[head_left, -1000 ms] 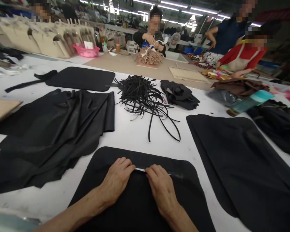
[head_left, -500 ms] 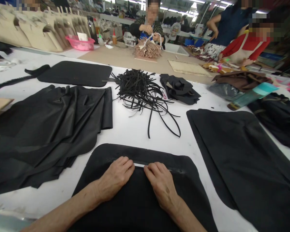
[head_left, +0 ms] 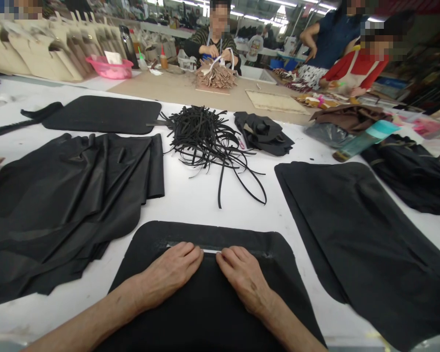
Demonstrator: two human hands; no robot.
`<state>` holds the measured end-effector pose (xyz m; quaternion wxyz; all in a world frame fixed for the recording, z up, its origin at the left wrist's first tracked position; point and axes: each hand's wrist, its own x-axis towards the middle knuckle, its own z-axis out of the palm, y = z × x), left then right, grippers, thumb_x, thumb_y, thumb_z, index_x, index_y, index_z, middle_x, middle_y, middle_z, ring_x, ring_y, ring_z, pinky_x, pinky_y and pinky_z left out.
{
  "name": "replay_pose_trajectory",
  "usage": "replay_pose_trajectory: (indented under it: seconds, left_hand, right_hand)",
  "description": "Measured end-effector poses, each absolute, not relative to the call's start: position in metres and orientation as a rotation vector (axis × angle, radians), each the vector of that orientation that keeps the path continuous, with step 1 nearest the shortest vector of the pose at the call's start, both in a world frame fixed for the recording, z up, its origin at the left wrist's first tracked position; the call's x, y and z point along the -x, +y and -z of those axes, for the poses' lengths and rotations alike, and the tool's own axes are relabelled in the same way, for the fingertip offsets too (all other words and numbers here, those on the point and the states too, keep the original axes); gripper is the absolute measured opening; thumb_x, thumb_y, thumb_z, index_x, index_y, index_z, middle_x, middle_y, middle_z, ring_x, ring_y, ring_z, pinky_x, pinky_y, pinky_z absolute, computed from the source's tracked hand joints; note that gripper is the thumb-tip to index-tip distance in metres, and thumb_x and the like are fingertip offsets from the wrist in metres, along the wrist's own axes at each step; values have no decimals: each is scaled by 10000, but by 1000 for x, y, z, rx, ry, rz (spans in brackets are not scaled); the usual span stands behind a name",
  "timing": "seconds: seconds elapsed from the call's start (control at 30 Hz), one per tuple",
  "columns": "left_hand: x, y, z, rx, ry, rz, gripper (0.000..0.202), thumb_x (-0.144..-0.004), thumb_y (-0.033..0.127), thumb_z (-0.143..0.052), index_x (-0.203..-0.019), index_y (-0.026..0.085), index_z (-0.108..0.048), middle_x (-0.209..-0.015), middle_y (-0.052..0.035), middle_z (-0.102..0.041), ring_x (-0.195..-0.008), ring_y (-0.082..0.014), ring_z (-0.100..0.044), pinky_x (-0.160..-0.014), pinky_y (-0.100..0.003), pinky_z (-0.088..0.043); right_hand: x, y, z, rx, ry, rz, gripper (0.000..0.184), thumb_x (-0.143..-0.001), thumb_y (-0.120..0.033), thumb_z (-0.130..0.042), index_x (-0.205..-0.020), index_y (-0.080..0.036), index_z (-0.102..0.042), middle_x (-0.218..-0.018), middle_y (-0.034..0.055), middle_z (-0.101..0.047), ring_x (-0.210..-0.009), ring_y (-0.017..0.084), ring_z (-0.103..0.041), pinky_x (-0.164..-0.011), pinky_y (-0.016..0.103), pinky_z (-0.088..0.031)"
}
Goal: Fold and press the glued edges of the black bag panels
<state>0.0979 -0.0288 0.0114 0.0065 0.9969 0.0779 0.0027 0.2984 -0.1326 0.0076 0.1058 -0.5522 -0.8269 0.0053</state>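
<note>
Together, the left hand (head_left: 172,274) and right hand (head_left: 242,276) lie flat, gripping nothing, fingertips (head_left: 195,253) pressed along a pale strip (head_left: 210,251) on the black panel (head_left: 205,313), which lies at the white worktop's (head_left: 190,200) near edge, beside heaped black sheets (head_left: 77,195).

Tangle of black strips (head_left: 209,139), pink basin (head_left: 112,68), rumpled black fabric (head_left: 69,195)

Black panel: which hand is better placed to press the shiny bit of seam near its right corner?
Right, probably. The right hand lies flat beside that shiny stretch of the black panel; the left hand sits further left.
</note>
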Motion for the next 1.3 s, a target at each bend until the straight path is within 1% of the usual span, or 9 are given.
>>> replay_pose_trajectory:
  seconds: [0.17,0.53,0.67,0.8,0.9,1.0,1.1,1.2,1.3]
  left_hand:
    - [-76,-25,-13,-3200,200,-34,421,-800,-4,-403,-1204,79,-487,-1132,-117,-576,-1018,-225,-517,-910,-342,-438]
    - [-53,-21,1,-3265,256,-290,450,-775,-31,-363,-1162,88,-560,-1076,-103,-613,-1016,-237,-530,-936,-348,-425]
    - [-47,-19,2,-3335,260,-404,485,-753,-70,-333,-1083,141,-619,-1076,-70,-627,-1000,-219,-545,-925,-332,-425]
    - [-48,-17,0,-3376,296,-485,501,-741,-95,-315,-994,163,-660,-1033,-48,-650,-957,-213,-570,-881,-327,-445]
    - [-49,-18,-1,-3409,262,-477,523,-718,-110,-304,-981,159,-666,-1013,-56,-654,-927,-214,-583,-859,-329,-458]
    - [-47,-19,2,-3376,293,-473,532,-716,-93,-316,-1020,179,-658,-1038,-52,-645,-949,-214,-578,-875,-326,-456]
    - [-44,-21,2,-3296,430,-467,515,-732,-67,-323,-1013,195,-665,-1050,-44,-643,-974,-211,-567,-900,-315,-445]
    - [-45,-22,-6,-3274,493,-433,509,-736,-78,-304,-994,164,-669,-1021,-55,-650,-956,-199,-568,-908,-293,-442]
    - [-44,-22,-15,-3287,462,-288,507,-741,-83,-294,-1079,110,-619,-1015,-76,-640,-957,-194,-564,-903,-284,-452]
  right_hand:
    - [-323,-150,-10,1663,-2479,108,268,-862,-36,-450,-1104,-87,-552,-936,97,-577,-834,220,-500,-744,347,-449]
    - [-363,-184,-9,1818,-2468,279,310,-860,-10,-380,-1106,-64,-560,-975,118,-582,-890,243,-516,-820,377,-466]
    - [-368,-193,-8,1914,-2379,267,309,-853,-21,-411,-1134,-38,-540,-1008,145,-573,-921,261,-521,-810,381,-479]
    - [-367,-199,-8,2024,-2156,168,265,-862,-15,-397,-1036,-87,-585,-982,124,-584,-895,228,-542,-764,333,-501]
    - [-365,-199,-10,2056,-2030,163,301,-870,-11,-368,-1051,-115,-584,-995,114,-582,-891,216,-549,-738,318,-509]
    - [-363,-198,-13,2061,-2129,125,351,-856,-6,-387,-1146,-116,-550,-1021,116,-577,-903,223,-544,-770,340,-514]
    - [-362,-196,-12,2069,-2196,134,372,-838,-2,-403,-1169,-102,-539,-1046,127,-576,-932,235,-537,-806,360,-515]
    - [-363,-196,-5,2090,-2168,185,392,-831,-2,-381,-1173,-108,-541,-1064,129,-576,-961,241,-532,-821,365,-512]
    - [-367,-200,6,2084,-2156,273,424,-806,-1,-363,-1170,-120,-545,-1088,128,-578,-1001,253,-526,-840,378,-503]
